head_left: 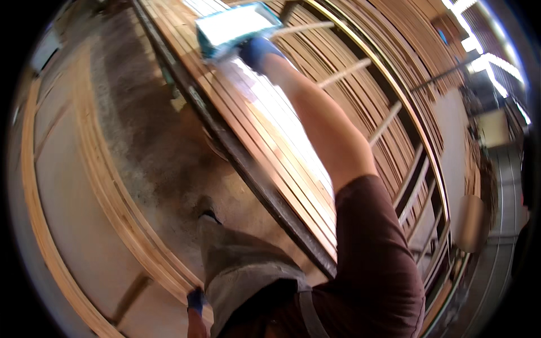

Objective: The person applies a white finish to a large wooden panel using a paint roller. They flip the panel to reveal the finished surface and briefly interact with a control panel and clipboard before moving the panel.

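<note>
no readable lettering, no legible labels, numbers or signs

Teal container (206, 43), blue gloves (259, 54), maroon sleeve (376, 236), tan boards (256, 149)

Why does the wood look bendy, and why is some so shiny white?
In the head view, the fisheye lens bends the long wood strips near the rim; in that view, white glare washes out some planks beside the right forearm; there too, the right hand looks blurry, perhaps from moving.
</note>
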Motion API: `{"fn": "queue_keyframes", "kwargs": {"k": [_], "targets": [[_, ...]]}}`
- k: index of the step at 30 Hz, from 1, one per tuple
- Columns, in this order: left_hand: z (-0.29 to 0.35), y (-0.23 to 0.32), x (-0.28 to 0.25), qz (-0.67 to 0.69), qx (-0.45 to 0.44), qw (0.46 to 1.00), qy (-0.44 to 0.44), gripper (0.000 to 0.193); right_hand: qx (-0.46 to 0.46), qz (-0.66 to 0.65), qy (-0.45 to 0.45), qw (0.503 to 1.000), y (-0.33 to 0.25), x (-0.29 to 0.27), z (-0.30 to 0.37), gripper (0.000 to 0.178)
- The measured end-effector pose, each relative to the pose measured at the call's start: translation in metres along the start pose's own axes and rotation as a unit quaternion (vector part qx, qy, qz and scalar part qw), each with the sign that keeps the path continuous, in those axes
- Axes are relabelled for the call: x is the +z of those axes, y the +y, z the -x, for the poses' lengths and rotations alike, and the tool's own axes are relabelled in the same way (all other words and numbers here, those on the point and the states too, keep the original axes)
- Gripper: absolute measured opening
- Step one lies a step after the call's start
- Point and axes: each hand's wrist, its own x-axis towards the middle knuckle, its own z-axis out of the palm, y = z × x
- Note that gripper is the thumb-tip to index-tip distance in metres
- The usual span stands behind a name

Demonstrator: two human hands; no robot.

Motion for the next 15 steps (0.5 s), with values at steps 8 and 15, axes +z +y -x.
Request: {"fn": "queue_keyframes", "kwargs": {"k": [8, 15], "targets": [[-0.033, 0.415, 0.044, -0.042, 0.234, 0.946, -0.222, 0.046, 0.001, 0.124, 0.057, 0.991, 0.008, 0.047, -0.008, 0.022], [-0.053, 0.448, 0.087, -0.281, 0.161, 0.922, -0.213, 0.047, 0.190, -0.063, 0.006, 0.980, -0.033, -0.050, 0.274, 0.023]]}}
